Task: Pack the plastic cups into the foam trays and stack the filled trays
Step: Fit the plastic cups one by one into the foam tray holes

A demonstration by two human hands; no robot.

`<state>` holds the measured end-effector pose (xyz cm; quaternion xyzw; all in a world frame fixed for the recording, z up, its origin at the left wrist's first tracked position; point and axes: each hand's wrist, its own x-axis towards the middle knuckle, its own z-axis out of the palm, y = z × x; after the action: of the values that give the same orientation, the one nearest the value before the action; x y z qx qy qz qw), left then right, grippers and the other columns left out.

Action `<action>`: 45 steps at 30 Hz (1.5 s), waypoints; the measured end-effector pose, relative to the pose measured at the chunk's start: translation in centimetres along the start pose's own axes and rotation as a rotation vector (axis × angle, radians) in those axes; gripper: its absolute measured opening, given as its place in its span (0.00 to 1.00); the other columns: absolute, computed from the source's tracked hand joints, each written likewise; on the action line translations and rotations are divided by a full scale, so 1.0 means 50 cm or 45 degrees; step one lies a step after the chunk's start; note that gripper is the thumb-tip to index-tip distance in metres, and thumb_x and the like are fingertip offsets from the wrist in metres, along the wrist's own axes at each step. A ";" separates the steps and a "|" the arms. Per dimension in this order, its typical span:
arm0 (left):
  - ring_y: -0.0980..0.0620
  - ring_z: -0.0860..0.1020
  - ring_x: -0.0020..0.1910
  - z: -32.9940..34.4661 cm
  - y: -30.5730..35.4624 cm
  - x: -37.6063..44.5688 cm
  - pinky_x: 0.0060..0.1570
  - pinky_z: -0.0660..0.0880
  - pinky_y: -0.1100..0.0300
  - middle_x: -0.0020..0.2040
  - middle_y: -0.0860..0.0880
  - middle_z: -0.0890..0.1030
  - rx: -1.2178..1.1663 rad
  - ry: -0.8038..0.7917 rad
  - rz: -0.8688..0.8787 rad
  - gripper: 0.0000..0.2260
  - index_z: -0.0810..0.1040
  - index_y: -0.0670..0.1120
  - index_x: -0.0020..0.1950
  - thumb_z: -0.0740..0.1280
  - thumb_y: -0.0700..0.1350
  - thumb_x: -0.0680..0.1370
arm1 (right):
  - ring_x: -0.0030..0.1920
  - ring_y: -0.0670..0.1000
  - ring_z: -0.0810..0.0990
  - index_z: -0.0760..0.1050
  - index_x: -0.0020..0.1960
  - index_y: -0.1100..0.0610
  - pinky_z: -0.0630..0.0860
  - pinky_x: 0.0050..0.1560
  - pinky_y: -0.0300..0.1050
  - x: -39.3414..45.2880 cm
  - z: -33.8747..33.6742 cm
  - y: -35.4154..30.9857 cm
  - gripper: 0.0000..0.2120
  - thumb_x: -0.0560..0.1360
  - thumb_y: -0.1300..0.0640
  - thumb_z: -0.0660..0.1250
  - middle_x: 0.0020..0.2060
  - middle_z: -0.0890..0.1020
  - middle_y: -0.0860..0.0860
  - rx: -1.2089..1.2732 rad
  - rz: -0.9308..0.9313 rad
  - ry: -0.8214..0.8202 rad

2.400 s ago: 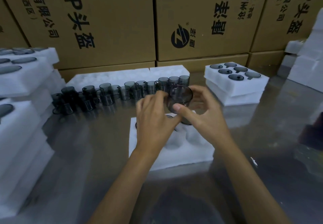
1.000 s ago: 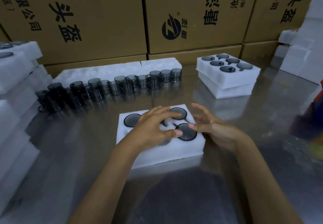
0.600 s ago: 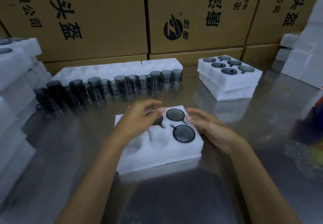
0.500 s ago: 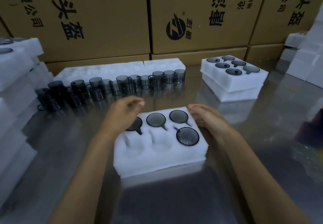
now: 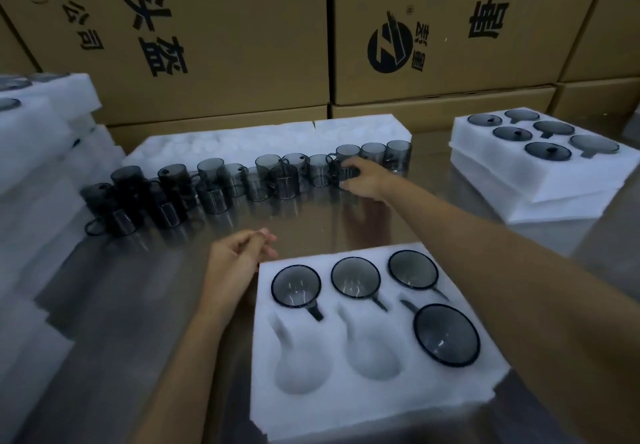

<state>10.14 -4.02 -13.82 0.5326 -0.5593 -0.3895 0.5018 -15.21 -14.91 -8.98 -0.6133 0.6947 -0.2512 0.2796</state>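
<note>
**Reaching for the next cup while two tray pockets wait**

A head-worn camera looks down on a shiny metal table [image 5: 311, 222]. At lower centre lies a white foam tray [image 5: 377, 405] with six pockets. Four hold smoky grey plastic cups: three across the upper row, one at lower right [image 5: 446, 334]. The two lower-left pockets [image 5: 301, 371] are bare.

Across the middle of the frame stands a row of loose cups [image 5: 214, 184], upright and crowded together. The right hand [image 5: 363, 180] stretches to the row's right end, fingers curled round one cup [image 5: 341, 173]; it seems to grip it, though blur hides the exact hold. The left hand [image 5: 235, 263] rests just beside the tray's upper left corner, fingers loosely curled, holding nothing.

At upper right sits a filled tray [image 5: 540, 166] on top of another. Cardboard boxes [image 5: 221, 28] fill the background.

To do this step well, the cup probably wants lifting straight up, clear of its touching neighbours, then turning so its handle meets the pocket's narrow slot. The left hand could steady the light tray.
</note>
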 end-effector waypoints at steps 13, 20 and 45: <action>0.50 0.79 0.37 -0.005 0.025 -0.010 0.41 0.76 0.62 0.38 0.46 0.84 -0.143 0.012 -0.056 0.10 0.84 0.43 0.45 0.63 0.40 0.82 | 0.44 0.49 0.76 0.66 0.57 0.51 0.71 0.37 0.35 -0.131 -0.060 0.016 0.28 0.65 0.60 0.79 0.48 0.78 0.48 0.180 -0.285 0.401; 0.56 0.83 0.45 0.000 0.181 -0.068 0.44 0.76 0.68 0.47 0.50 0.86 -0.198 -0.134 0.229 0.07 0.84 0.49 0.54 0.70 0.41 0.78 | 0.55 0.37 0.78 0.70 0.60 0.40 0.72 0.53 0.29 -0.359 -0.059 -0.029 0.30 0.63 0.47 0.80 0.53 0.80 0.39 0.301 -0.637 0.602; 0.50 0.83 0.48 0.037 0.179 -0.232 0.55 0.79 0.45 0.42 0.53 0.86 0.158 -0.323 0.200 0.06 0.88 0.55 0.43 0.78 0.54 0.69 | 0.43 0.43 0.74 0.67 0.46 0.46 0.74 0.38 0.44 -0.597 0.087 0.018 0.26 0.59 0.32 0.72 0.41 0.75 0.40 0.133 -0.432 0.596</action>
<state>5.67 8.41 -7.22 0.4637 -0.6811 -0.3779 0.4223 -10.11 14.82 -10.33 -0.6308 0.6139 -0.4646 0.0968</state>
